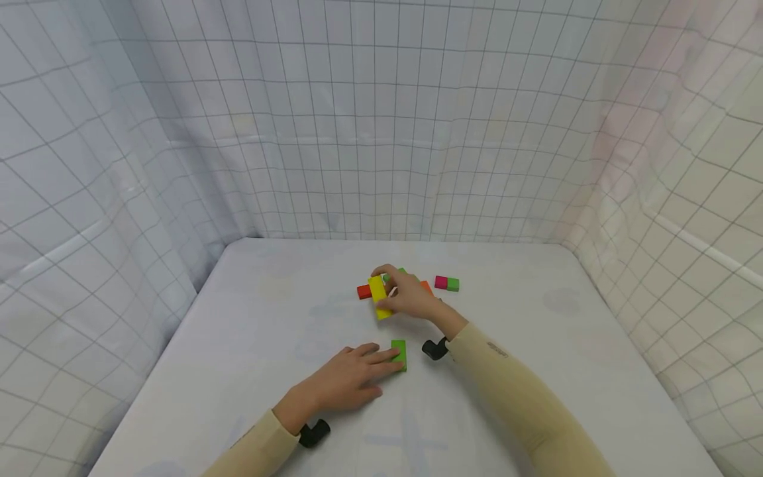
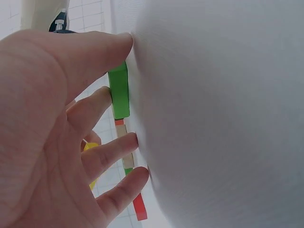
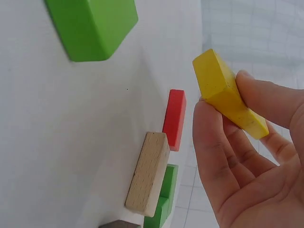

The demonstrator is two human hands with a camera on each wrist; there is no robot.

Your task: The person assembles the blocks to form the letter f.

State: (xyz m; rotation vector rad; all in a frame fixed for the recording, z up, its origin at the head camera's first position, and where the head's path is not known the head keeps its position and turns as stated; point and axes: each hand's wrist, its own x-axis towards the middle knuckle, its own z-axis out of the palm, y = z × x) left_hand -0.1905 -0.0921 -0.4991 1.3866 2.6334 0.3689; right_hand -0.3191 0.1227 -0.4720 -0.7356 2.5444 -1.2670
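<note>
My right hand (image 1: 411,296) pinches a yellow block (image 1: 378,297) between thumb and fingers; in the right wrist view the yellow block (image 3: 230,92) is held above the table surface. Lower in the head view, my left hand (image 1: 352,377) lies palm down with its fingers extended, and fingertips touch a green block (image 1: 402,358). In the left wrist view the green block (image 2: 119,92) stands beside the thumb and index finger. Beyond the yellow block lies a red block (image 1: 363,291). Behind the right hand, an orange block (image 1: 426,287) is partly hidden.
A magenta block (image 1: 440,282) and a small green block (image 1: 454,284) sit side by side to the right. In the right wrist view, a plain wooden block (image 3: 148,173) lies near green pieces (image 3: 164,202) and a dark piece (image 3: 119,224). Grid-patterned curtains (image 1: 381,132) enclose the white table (image 1: 507,397).
</note>
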